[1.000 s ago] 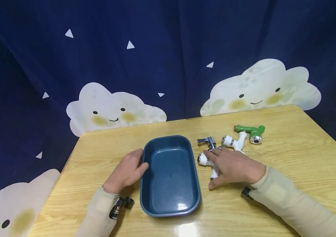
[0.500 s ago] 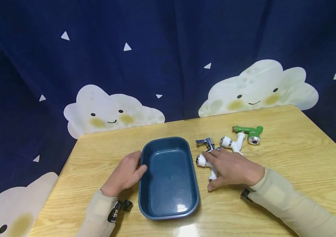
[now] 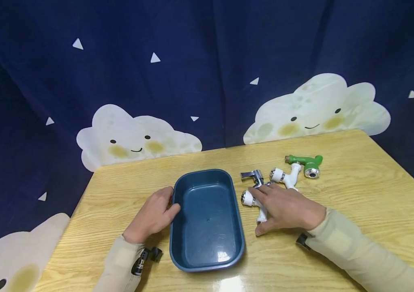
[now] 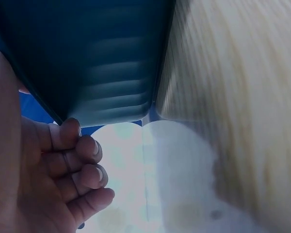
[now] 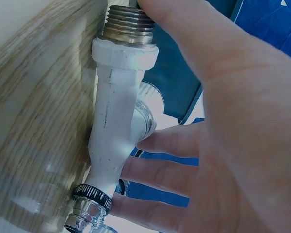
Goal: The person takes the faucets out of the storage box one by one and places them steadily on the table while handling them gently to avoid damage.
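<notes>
My left hand (image 3: 153, 215) is at the left side of a dark blue plastic tub (image 3: 208, 227), thumb over the rim and fingers outside it. In the left wrist view, loosely curled fingers (image 4: 89, 160) sit by the tub's rim. My right hand (image 3: 283, 205) rests spread over a white tap (image 3: 262, 213) lying on the table. The right wrist view shows its threaded metal end (image 5: 128, 24) beside my thumb, with long fingers (image 5: 160, 177) reaching along its far side. Just beyond lies a chrome lever-handle tap (image 3: 258, 175), partly covered by the hand.
Another white tap (image 3: 291, 178) and a green tap (image 3: 307, 161) lie further back on the right. The wooden table (image 3: 367, 182) ends at a dark blue curtain (image 3: 221, 81) with cloud prints. The tub has nothing in it.
The whole head view has shifted slightly left. Both hands, the tub and the taps keep their places.
</notes>
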Demonstrator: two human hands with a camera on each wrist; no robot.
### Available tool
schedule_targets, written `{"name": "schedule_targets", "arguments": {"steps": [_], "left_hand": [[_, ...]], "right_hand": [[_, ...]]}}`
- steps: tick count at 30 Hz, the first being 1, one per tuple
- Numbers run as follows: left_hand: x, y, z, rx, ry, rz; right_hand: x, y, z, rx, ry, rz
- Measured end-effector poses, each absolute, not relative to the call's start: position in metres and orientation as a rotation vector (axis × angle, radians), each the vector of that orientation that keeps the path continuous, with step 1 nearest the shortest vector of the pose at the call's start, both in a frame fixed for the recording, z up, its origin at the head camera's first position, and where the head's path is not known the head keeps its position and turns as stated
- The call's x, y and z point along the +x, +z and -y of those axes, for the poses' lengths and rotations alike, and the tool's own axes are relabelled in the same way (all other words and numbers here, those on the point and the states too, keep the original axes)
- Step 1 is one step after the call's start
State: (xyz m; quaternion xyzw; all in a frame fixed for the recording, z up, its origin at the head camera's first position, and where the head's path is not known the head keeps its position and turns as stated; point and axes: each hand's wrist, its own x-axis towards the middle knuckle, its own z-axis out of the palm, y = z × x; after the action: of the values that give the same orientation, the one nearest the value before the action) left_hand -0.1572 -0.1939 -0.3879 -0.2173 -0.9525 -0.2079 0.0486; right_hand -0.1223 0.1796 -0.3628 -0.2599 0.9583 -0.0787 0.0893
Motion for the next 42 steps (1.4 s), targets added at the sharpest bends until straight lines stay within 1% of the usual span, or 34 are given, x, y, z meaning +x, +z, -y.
{"name": "schedule_targets", "arguments": {"steps": [42], "left_hand": [[-0.1575,-0.3867,0.1946,-0.647,-0.61,2.929]], "right_hand": [[-0.1194,-0.3553,-0.187,-0.779,-0.25,-2.888]]}}
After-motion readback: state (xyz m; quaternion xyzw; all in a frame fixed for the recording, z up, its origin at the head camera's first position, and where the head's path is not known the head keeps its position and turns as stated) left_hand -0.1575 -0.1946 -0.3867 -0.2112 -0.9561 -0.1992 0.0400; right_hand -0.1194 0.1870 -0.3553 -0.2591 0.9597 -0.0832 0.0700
